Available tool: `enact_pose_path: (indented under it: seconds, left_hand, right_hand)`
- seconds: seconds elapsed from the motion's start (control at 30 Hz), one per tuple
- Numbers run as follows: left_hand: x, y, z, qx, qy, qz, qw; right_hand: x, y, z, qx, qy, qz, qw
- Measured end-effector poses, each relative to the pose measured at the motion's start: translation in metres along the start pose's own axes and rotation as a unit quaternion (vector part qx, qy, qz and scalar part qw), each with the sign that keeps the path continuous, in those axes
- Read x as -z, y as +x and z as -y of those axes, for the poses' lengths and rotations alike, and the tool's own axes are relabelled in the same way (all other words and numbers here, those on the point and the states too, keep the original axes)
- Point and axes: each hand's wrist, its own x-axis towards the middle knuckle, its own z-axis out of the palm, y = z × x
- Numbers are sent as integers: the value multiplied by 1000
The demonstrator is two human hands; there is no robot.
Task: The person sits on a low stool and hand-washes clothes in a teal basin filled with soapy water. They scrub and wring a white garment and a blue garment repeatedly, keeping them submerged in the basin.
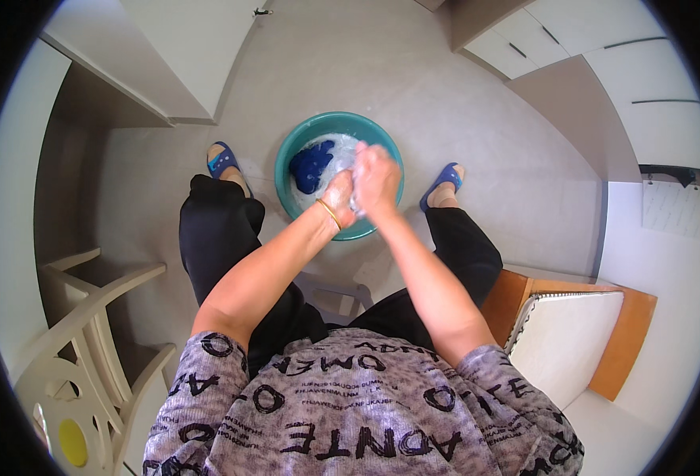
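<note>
A round teal plastic basin (282,169) stands on the floor between my feet, with sudsy water in it. Dark blue wet cloth (310,168) lies in the suds at the basin's left side. Over the right half of the basin my left hand (339,193), with a gold bangle at the wrist, and my right hand (377,178) are pressed together. Between them shows a bit of whitish, foamy material (356,199); whether it is cloth or only lather I cannot tell. The fingers of the right hand are curled and slightly blurred.
My feet in blue slippers (225,159) are planted on either side of the basin. A cream chair (88,309) is at the lower left, an orange wooden piece with a white panel (570,333) at the lower right. White drawers (519,38) line the upper right, and a white cabinet (183,47) the upper left.
</note>
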Motion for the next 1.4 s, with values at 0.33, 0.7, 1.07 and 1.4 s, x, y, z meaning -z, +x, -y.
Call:
enact_pose_path:
  seconds: [0.33, 0.7, 1.07, 1.4]
  left_hand:
    - [14, -9, -10, -25, -6, 96, 995]
    - [30, 6, -8, 14, -72, 131, 989]
    - [-12, -10, -13, -2, -46, 86, 995]
    - [83, 51, 3, -322, 610, 66, 721]
  right_hand:
    - [35, -40, 65, 178, 59, 53, 981]
    - [13, -34, 45, 126, 45, -13, 991]
    - [34, 27, -41, -196, 338, -4, 921]
    - [42, -52, 60, 195, 129, 113, 966]
